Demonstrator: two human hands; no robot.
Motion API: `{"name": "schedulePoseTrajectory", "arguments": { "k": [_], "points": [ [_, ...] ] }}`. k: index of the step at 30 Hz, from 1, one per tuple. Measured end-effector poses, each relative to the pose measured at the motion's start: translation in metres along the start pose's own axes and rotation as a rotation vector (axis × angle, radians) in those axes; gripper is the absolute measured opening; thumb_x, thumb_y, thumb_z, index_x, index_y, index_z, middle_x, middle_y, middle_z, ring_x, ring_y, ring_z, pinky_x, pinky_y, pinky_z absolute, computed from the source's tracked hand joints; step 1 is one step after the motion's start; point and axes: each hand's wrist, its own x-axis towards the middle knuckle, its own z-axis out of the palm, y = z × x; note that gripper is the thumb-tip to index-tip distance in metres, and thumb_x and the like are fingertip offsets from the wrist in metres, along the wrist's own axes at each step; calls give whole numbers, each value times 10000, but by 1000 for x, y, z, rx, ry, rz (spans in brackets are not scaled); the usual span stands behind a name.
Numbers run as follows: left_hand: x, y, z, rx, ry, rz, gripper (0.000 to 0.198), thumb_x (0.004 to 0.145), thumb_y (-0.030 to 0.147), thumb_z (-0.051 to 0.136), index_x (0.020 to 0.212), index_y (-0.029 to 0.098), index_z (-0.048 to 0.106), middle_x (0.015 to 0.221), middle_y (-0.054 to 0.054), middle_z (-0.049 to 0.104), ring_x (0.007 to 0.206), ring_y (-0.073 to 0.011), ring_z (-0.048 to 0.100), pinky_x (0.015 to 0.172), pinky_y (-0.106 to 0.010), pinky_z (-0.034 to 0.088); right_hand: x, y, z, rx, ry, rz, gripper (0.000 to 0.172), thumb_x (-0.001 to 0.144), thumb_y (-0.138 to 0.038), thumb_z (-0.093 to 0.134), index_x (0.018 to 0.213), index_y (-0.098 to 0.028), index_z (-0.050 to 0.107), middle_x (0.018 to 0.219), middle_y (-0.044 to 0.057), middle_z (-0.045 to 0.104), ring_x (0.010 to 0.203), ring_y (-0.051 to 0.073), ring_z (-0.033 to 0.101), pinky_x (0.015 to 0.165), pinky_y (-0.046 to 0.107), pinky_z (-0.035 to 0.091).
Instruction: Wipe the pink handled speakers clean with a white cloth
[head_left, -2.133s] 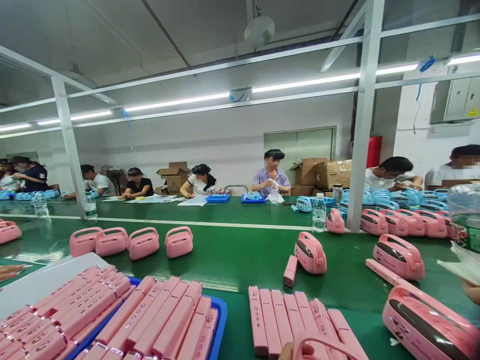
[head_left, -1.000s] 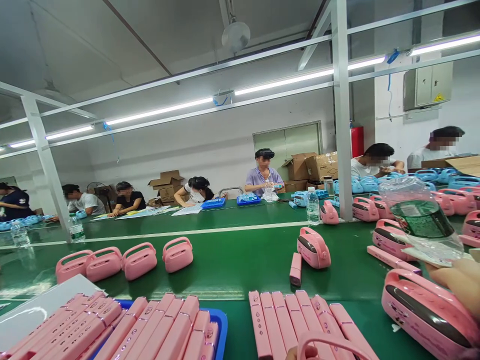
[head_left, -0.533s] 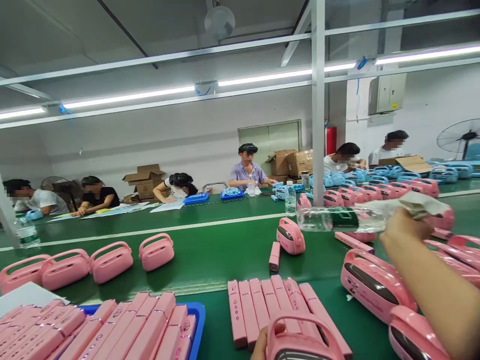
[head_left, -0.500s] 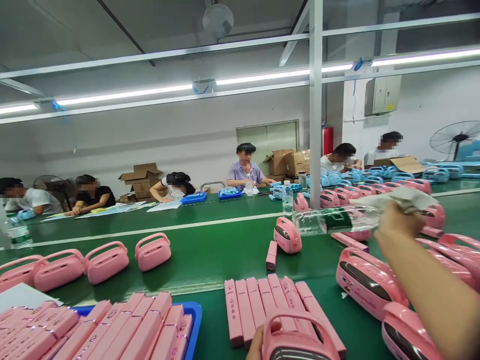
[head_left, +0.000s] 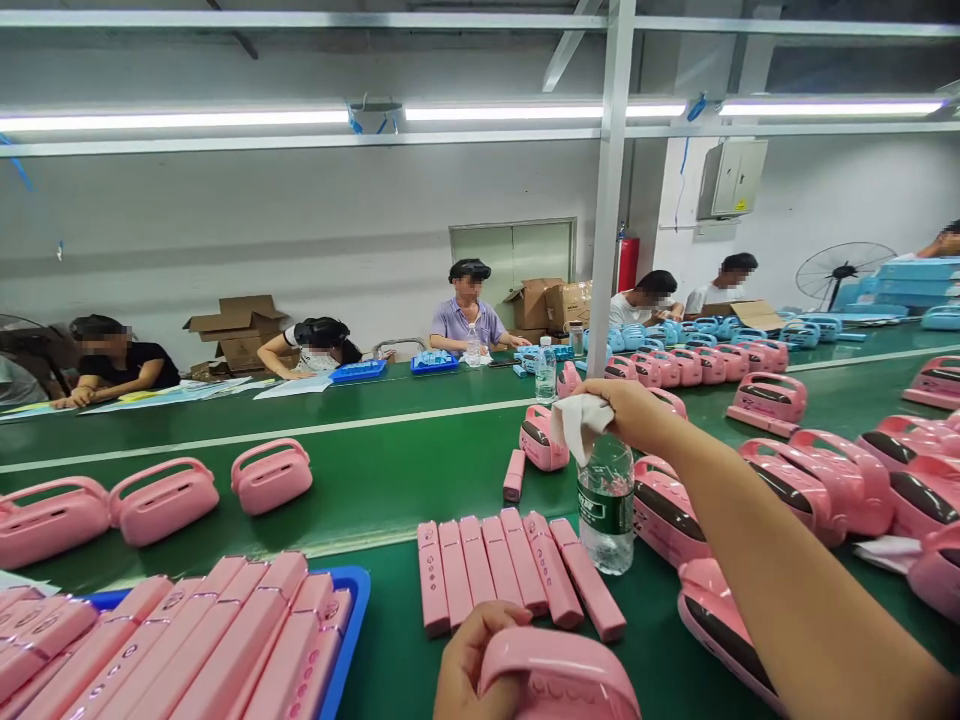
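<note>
Yr R arm (head_left: 780,570) bare, extended, running diag. from lower R corner of view up twd centre. R wrist (head_left: 679,442) nearly straight, forearm level w/ hand at top of reach. R hand (head_left: 626,410) raised, closed in grip, R fingers (head_left: 592,396) pointing L and curled down. L hand (head_left: 469,665) low at bottom edge, well apart from R, L fingers (head_left: 487,622) curled fwd in grip.

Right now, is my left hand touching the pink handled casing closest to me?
Touching. The head view shows the left hand wrapped against the side of the pink handled casing, with no gap between them.
</note>
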Motion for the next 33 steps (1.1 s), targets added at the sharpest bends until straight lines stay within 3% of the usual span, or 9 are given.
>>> {"name": "schedulePoseTrajectory", "arguments": {
  "k": [3, 6, 12, 17, 20, 24, 27, 29, 33],
  "points": [
    [-3, 10, -1, 2, -123, 0, 199, 441, 123, 486, 564, 193, 625, 815, -38, 638, 807, -222, 549, 746, -282, 368, -5, -8, -13, -42, -71, 34, 200, 719, -10, 534, 854, -141, 603, 776, -3, 621, 739, 153, 574, 694, 318, 448],
    [-4, 15, 1, 48, -140, -58, 244, 477, 146, 478, 628, 183, 666, 858, -67, 668, 879, -261, 564, 799, -319, 370, -10, -20, -28, -61, -56, 61, 269, 666, 29, 484, 842, -140, 597, 822, 30, 632, 781, 180, 569, 707, 326, 428],
    [-8, 17, 10, 142, 37, -63, 153, 596, 221, 486, 643, 160, 619, 638, -11, 601, 667, -185, 501, 638, -275, 354, -23, -53, -57, -27, 204, 4, 246, 590, -98, 401, 751, -185, 566, 741, 56, 611, 692, 217, 524, 616, 327, 372],
    [-17, 22, 18, 215, 217, -74, 217, 676, 274, 472, 786, 155, 617, 763, -23, 634, 765, -202, 534, 724, -289, 381, -53, -83, -70, 92, 266, -52, 151, 607, -240, 386, 642, -228, 532, 607, 5, 569, 581, 187, 497, 493, 287, 355],
    [-19, 24, 18, 177, 337, -74, 236, 697, 330, 503, 820, 161, 613, 834, -29, 642, 810, -204, 538, 769, -290, 386, -78, -85, -57, 225, 132, -24, 134, 642, -249, 420, 651, -216, 550, 592, -11, 599, 528, 163, 539, 433, 252, 398],
    [-18, 26, 16, 68, 433, -173, 245, 679, 367, 568, 806, 162, 610, 831, -36, 647, 831, -226, 549, 739, -293, 392, -113, -64, -20, 545, -190, 279, 200, 653, -219, 480, 824, -231, 583, 684, -13, 646, 576, 187, 600, 437, 251, 457],
    [-18, 31, 14, 95, 351, -163, 231, 663, 343, 587, 792, 153, 612, 824, -46, 651, 841, -227, 548, 764, -297, 383, -134, -50, 4, 638, -235, 445, 263, 597, -199, 474, 815, -251, 611, 758, -5, 670, 694, 229, 618, 541, 296, 480],
    [-19, 36, 12, 156, 233, -201, 188, 629, 296, 588, 754, 156, 606, 746, -27, 633, 755, -204, 543, 710, -285, 393, -146, -48, 15, 732, -239, 498, 255, 600, -215, 506, 816, -258, 634, 858, 1, 687, 788, 248, 626, 617, 311, 492],
    [-22, 48, 10, 337, 5, -266, 188, 601, 277, 591, 752, 167, 577, 795, -31, 632, 743, -200, 536, 678, -276, 384, -169, -59, 36, 1276, -208, 849, 270, 693, -343, 624, 947, -254, 636, 1066, 3, 653, 932, 228, 615, 768, 292, 503]
  ]
}}
